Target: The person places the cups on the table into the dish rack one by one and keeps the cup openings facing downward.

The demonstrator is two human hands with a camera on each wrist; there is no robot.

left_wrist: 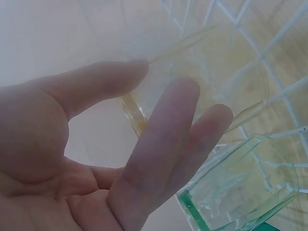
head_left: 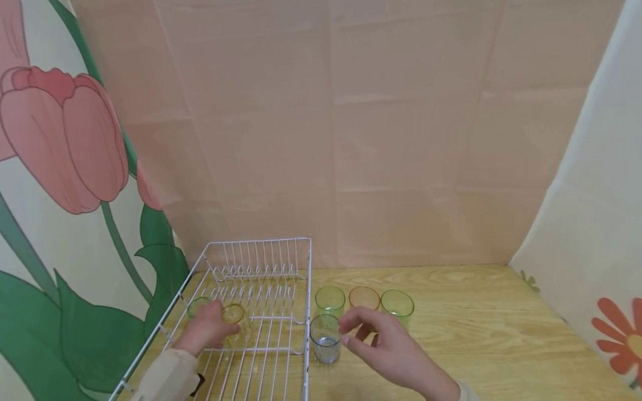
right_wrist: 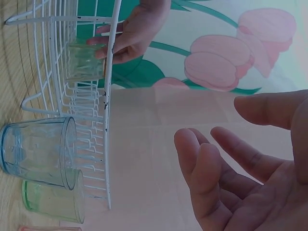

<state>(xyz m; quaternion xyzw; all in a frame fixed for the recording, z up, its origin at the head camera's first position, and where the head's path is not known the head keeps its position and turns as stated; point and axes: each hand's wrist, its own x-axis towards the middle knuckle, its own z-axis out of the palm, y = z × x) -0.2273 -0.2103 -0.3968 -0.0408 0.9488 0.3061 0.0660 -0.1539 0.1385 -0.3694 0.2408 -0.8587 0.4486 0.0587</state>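
My left hand (head_left: 207,327) holds a yellow drinking glass (head_left: 243,332) in the white wire dish rack (head_left: 309,284). In the left wrist view, its thumb and fingers lie on opposite sides of this glass, whose thick amber base faces up. Beside it in the rack stands a green glass (left_wrist: 231,192), also bottom up and partly hidden by the hand in the head view. My right hand (head_left: 386,350) has loosely bent fingers and nothing in them. Close to its fingertips, an upright bluish clear glass (head_left: 325,341) stands on the table, just right of the rack.
Behind the bluish glass are a green glass (head_left: 329,301), an orange glass (head_left: 364,299) and another green glass (head_left: 398,305), in a row on the wooden table (head_left: 476,328). A pinkish sheet (head_left: 401,139) hangs at the back; a tulip-printed sheet (head_left: 65,139) borders the left.
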